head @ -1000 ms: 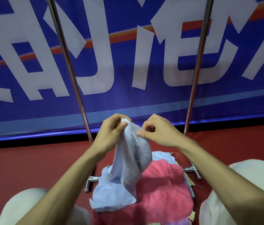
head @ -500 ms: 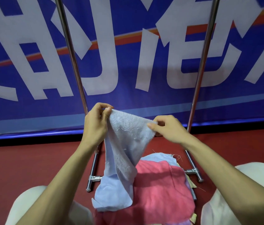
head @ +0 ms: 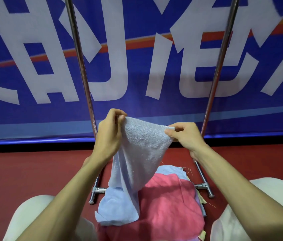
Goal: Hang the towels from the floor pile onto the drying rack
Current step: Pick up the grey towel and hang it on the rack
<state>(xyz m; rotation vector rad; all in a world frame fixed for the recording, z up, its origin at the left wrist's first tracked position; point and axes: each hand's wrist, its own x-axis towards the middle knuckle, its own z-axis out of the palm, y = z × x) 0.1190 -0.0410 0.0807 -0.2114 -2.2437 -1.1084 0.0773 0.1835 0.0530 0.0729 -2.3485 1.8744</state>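
Note:
A light blue towel (head: 137, 153) hangs between my hands above the floor pile. My left hand (head: 109, 134) pinches its upper left corner and my right hand (head: 186, 136) pinches the upper right corner, so the top edge is stretched between them. The towel's lower end still drapes onto the pile, where a pink towel (head: 168, 206) lies on top of other cloths. The drying rack's two chrome uprights (head: 79, 58) rise behind my hands; its top bar is out of view.
The rack's feet (head: 95, 190) rest on the red floor (head: 24, 171) on either side of the pile. A blue banner with large white characters (head: 137, 66) stands close behind the rack. My knees in pale trousers (head: 267, 206) flank the pile.
My hands have moved apart and upward, spreading the bunched blue towel along its top edge and lifting more of it off the pile.

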